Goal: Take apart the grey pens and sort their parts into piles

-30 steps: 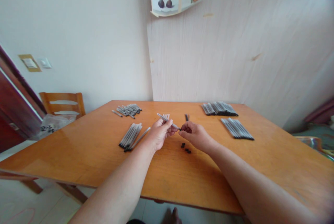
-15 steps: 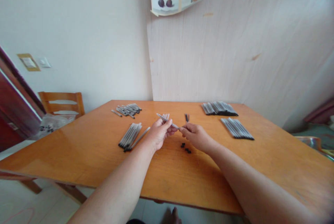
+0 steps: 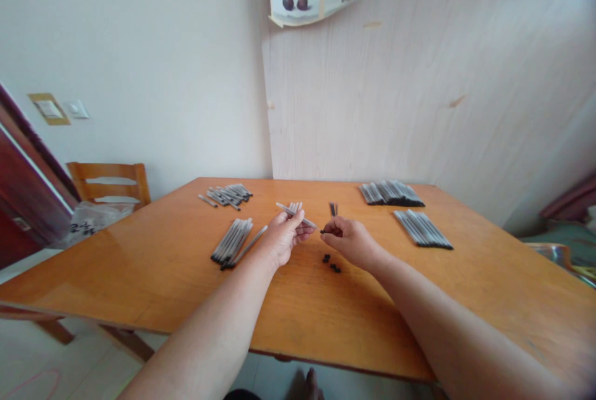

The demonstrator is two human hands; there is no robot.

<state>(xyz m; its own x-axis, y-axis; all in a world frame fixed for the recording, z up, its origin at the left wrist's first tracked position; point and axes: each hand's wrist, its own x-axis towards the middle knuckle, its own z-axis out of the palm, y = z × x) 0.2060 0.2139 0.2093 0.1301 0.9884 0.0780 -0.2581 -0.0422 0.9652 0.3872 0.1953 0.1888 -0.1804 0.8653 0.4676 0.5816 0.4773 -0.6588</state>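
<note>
since the earlier frame the right hand [image 3: 350, 240] has been drawn slightly away from the grey tube [image 3: 295, 214], which is pinched in the left hand [image 3: 284, 237]; a small black piece [image 3: 322, 231] is nipped at the right fingertips. nearer than the hands, loose black caps [image 3: 331, 263] are seen on the wooden table [image 3: 153, 276]. left of the hands a tube bundle [image 3: 231, 241] is laid; farther back, two stacks [image 3: 406, 210] are set to the right.
</note>
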